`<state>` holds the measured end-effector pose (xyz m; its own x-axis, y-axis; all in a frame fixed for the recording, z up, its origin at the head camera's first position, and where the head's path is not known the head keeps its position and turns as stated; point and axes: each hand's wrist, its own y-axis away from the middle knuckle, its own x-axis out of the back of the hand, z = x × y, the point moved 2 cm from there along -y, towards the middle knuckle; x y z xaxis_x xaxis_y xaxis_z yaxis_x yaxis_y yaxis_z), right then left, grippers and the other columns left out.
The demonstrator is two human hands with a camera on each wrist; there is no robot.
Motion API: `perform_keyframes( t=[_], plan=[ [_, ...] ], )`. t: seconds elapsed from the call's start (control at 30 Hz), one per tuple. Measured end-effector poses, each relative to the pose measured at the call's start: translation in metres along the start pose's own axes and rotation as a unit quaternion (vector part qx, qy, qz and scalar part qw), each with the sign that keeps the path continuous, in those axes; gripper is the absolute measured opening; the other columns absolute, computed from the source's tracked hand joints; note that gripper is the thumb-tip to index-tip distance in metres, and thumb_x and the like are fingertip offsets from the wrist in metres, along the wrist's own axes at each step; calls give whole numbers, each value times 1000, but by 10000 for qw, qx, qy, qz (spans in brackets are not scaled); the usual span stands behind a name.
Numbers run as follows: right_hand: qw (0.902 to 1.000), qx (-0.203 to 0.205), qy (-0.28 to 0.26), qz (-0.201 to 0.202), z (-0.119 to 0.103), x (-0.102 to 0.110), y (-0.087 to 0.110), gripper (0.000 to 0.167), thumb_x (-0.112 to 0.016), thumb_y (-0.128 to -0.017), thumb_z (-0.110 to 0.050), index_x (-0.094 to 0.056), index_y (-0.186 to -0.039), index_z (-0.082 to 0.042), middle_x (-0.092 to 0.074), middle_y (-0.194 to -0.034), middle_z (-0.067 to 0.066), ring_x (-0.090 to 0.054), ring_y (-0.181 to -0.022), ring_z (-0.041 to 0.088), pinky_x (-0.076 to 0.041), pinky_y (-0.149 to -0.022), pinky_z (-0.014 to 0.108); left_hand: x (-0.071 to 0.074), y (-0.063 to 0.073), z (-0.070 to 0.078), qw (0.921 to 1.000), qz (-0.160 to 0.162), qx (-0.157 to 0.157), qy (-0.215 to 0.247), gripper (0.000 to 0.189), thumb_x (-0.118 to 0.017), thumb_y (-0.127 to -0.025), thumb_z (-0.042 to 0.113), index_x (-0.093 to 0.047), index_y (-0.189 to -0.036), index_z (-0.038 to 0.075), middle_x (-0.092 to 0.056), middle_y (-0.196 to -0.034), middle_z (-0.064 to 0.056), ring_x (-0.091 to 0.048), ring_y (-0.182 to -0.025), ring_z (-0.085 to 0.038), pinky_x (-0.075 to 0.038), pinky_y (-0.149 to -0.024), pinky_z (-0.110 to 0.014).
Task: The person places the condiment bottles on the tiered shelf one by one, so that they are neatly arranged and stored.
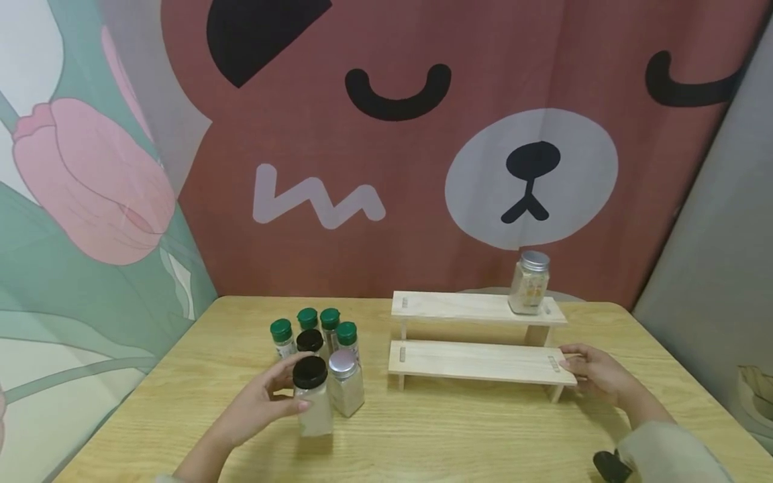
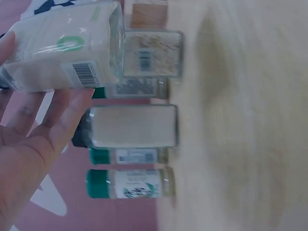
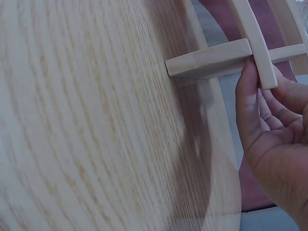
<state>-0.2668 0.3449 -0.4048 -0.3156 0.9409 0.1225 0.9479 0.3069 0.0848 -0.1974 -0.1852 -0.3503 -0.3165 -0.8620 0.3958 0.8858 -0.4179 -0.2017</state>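
Observation:
My left hand [image 1: 256, 409] grips a black-lidded glass spice jar [image 1: 315, 409] of pale powder, thumb on one side and fingers on the other. In the left wrist view the jar [image 2: 72, 48] is raised off the table, its barcode label showing. My right hand [image 1: 598, 376] pinches the right end of the lower tier of a two-step wooden rack [image 1: 477, 362]. The right wrist view shows thumb and fingers about the board's end [image 3: 260, 57], beside its leg. On the upper tier, at the right, stands a silver-lidded jar [image 1: 529, 285].
Left of the rack, a silver-lidded jar [image 1: 347, 386], another black-lidded jar [image 1: 310, 341] and several green-capped spice bottles [image 1: 282, 335] stand close together on the wooden table [image 1: 435, 443]. A black object [image 1: 611, 465] is by the right sleeve. A printed curtain [image 1: 417, 154] hangs behind.

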Motion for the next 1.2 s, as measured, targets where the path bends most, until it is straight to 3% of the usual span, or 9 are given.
perform_keyframes(
  t=[0.17,0.37,0.63,0.83,1.07,1.2],
  plan=[
    [10000,-8,-17,11,-3,3,0,54,-47,-89,-10,-13,-119,20,-54,-89,0,-57,-78,12,-47,-67,31,-2,-7,14,9994,-71,-322,-61,63,-64,-77,14,-32,-131,6,-52,-108,-17,-53,-91,-21,-45,-76,-32],
    [9996,114,-225,-92,-5,4,-1,47,-48,-88,-8,-21,-117,17,-55,-89,0,-57,-78,13,-48,-68,32,-7,-14,27,9984,-1,-558,19,61,-64,-77,12,-34,-130,11,-51,-106,-16,-52,-90,-24,-46,-74,-33],
    [9990,81,-361,-240,-5,-5,-7,50,-48,-88,-8,-18,-118,19,-55,-90,2,-57,-79,14,-48,-69,33,-17,-25,39,9956,92,-901,226,61,-65,-76,8,-35,-129,5,-51,-99,-16,-53,-84,-19,-47,-71,-35],
    [9995,-86,-268,-107,-2,-6,-8,51,-46,-89,-8,-14,-120,19,-55,-89,1,-57,-78,13,-48,-68,32,-28,-41,41,9954,73,-900,306,61,-65,-76,10,-36,-130,11,-53,-102,-15,-53,-85,-20,-47,-72,-33],
    [9994,-44,-342,-69,0,-2,-3,53,-48,-88,-8,-14,-117,20,-55,-88,2,-57,-78,13,-48,-67,31,-43,-64,42,9977,244,-462,437,60,-67,-75,17,-39,-128,23,-53,-105,-10,-50,-91,-24,-44,-76,-33],
    [9996,-37,-261,-52,2,0,-1,55,-49,-88,-9,-13,-118,21,-55,-89,2,-57,-78,13,-48,-68,31,-50,-78,45,9969,272,-490,550,62,-68,-75,17,-39,-129,24,-52,-107,-9,-49,-93,-24,-43,-75,-35]
  ],
)
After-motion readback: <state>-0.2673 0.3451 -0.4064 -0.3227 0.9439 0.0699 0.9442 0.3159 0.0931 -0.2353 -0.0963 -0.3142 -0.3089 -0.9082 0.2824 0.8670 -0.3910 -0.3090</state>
